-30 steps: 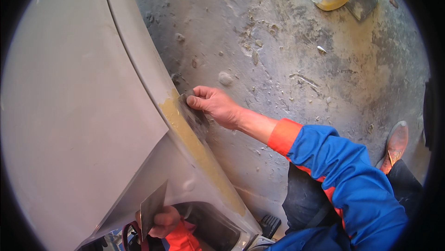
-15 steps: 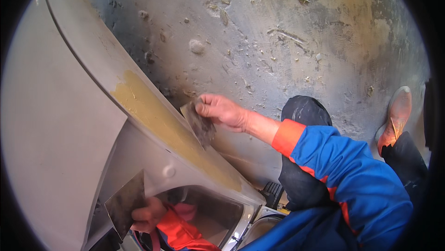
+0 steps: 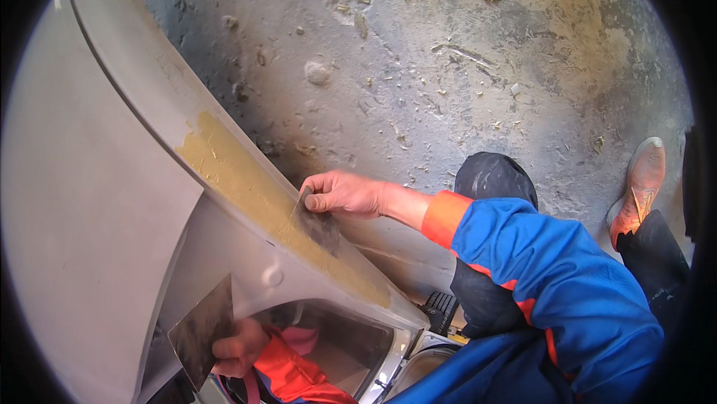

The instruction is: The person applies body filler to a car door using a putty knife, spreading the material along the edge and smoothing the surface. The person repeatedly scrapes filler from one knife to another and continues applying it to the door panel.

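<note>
A light grey vehicle body panel (image 3: 97, 217) fills the left side, with a long patch of tan filler (image 3: 235, 180) along its edge. My right hand (image 3: 343, 196) pinches a thin, smeared metal spreader (image 3: 321, 232), whose blade lies against the filler patch. Low at the left, my left hand (image 3: 239, 346) grips a larger rectangular metal plate (image 3: 200, 329) with dark residue on it, held over an opening (image 3: 343, 329) in the bodywork. The plate hides some of that hand's fingers.
The rough, stained concrete floor (image 3: 523, 68) has small white scraps on it. My knee (image 3: 493, 180) is beside the panel; my tan shoe (image 3: 638, 180) stands at the right. A black tread-like piece (image 3: 437, 311) sits by the panel's lower end, and pink material (image 3: 299, 338) shows inside the opening.
The view has shifted, moving the panel leftward in frame. My right hand has drawn the spreader down along the patch, lifted it slightly, then brought it back left onto the filler.
</note>
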Action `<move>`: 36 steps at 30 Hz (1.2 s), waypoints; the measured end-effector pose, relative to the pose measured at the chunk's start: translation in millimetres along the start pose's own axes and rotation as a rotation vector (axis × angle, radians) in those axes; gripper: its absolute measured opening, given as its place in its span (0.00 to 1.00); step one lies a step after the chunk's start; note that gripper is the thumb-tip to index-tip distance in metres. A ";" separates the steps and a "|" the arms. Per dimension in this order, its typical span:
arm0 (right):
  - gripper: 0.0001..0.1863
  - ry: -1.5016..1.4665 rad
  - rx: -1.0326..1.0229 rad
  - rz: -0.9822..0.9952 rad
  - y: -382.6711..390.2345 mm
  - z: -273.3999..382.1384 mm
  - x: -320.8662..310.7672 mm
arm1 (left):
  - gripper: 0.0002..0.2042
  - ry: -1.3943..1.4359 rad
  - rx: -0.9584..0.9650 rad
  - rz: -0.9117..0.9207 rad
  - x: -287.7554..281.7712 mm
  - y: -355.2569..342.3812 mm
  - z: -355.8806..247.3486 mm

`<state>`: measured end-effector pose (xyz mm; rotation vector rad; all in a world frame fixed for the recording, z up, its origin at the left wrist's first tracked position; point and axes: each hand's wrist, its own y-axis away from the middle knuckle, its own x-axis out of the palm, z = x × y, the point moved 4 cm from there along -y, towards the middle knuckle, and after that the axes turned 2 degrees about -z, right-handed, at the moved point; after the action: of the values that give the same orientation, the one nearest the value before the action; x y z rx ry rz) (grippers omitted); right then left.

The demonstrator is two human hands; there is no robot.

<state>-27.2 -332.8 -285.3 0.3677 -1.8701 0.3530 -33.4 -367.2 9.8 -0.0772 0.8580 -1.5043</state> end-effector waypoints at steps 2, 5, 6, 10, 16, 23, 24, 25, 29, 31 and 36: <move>0.18 0.020 -0.017 -0.016 -1.4 -1.7 0.9 | 0.12 -0.130 0.088 0.028 -1.1 -0.4 -2.9; 0.17 0.057 -0.093 -0.085 -2.4 -3.8 3.8 | 0.14 -0.109 0.115 0.032 -4.4 1.0 2.3; 0.17 0.076 -0.121 -0.129 -2.3 -4.6 4.4 | 0.13 -0.182 0.167 0.047 -6.1 2.5 2.4; 0.16 0.123 -0.159 -0.272 -3.5 -11.4 4.4 | 0.14 -0.232 0.287 -0.031 -7.0 12.0 5.2; 0.12 0.196 -0.215 -0.431 -5.4 -20.4 -15.3 | 0.11 0.339 -0.234 -0.118 -2.7 4.9 15.6; 0.13 0.008 -0.191 -0.359 12.5 1.6 -43.5 | 0.09 0.359 -0.209 -0.140 3.0 3.0 12.3; 0.14 0.024 -0.197 -0.219 14.1 9.2 -39.6 | 0.09 0.339 -0.207 -0.129 1.9 6.0 15.4; 0.14 0.097 -0.165 -0.211 16.7 15.2 -39.5 | 0.09 0.344 -0.172 -0.124 -0.5 8.3 17.9; 0.11 0.415 -0.077 -0.106 27.2 32.4 -30.2 | 0.09 0.240 -0.115 -0.089 -5.3 10.5 26.0; 0.11 0.462 -0.023 -0.056 28.9 31.7 -23.2 | 0.10 0.241 -0.138 -0.091 -5.1 8.2 24.2; 0.13 0.611 0.031 -0.046 19.2 21.0 -10.1 | 0.12 0.313 -0.201 -0.159 4.8 3.5 11.7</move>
<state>-49.9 -323.4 -302.7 0.2817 -1.2583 0.4095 -24.9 -376.4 14.1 -0.0590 1.2794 -1.5982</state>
